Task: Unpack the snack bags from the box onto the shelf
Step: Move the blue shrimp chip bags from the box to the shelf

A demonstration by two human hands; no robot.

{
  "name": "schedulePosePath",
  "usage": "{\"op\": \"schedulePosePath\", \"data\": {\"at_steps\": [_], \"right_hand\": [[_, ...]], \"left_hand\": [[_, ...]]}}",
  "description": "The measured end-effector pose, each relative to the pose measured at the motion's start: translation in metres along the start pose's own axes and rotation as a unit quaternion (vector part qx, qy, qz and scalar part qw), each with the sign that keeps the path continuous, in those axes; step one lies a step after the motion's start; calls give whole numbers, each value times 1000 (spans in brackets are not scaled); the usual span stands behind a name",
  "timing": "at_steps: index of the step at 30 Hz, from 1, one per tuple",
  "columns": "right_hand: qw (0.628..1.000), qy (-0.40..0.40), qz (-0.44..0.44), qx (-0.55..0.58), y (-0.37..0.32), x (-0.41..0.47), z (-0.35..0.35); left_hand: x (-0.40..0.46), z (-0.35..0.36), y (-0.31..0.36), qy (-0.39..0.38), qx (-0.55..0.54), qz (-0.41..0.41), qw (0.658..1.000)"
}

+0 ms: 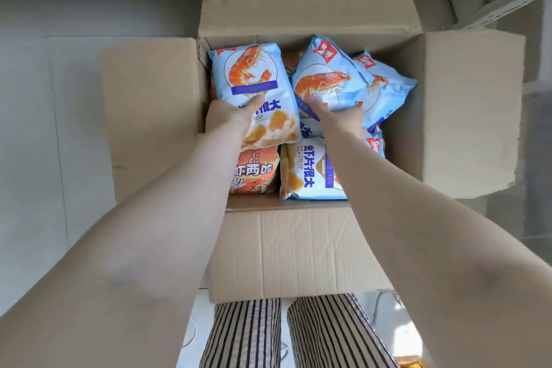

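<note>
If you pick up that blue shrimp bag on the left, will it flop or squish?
The blue shrimp bag looks puffed and holds its shape in the left hand, so probably light and only slightly floppy. Its film looks glossy, so it may slip. The chips pictured on it suggest squeezing could crush what's inside.

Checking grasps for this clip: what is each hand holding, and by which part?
Left hand grips a blue shrimp-crisp bag at its middle; right hand grips another blue bag at its lower part.

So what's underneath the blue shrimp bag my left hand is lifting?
Under the blue shrimp bag in the left hand an orange snack bag shows at the near edge. Whatever lies deeper in the box is covered.
</note>
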State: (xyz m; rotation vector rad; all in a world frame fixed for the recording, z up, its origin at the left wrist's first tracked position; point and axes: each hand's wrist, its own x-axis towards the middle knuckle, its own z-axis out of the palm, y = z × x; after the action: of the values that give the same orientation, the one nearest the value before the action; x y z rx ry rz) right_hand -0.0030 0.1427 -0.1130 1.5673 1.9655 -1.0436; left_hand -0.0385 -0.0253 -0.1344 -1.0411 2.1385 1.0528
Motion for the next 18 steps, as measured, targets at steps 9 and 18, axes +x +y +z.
{"op": "schedulePosePath", "data": {"at_steps": [9, 18], "right_hand": [[979, -61, -137, 141, -2, 2, -11], [947, -137, -177, 232, -13, -12, -78]], "left_hand": [[-10, -18, -1, -76, -69, 68, 992], [-48, -52, -2, -110, -159, 52, 980]]}}
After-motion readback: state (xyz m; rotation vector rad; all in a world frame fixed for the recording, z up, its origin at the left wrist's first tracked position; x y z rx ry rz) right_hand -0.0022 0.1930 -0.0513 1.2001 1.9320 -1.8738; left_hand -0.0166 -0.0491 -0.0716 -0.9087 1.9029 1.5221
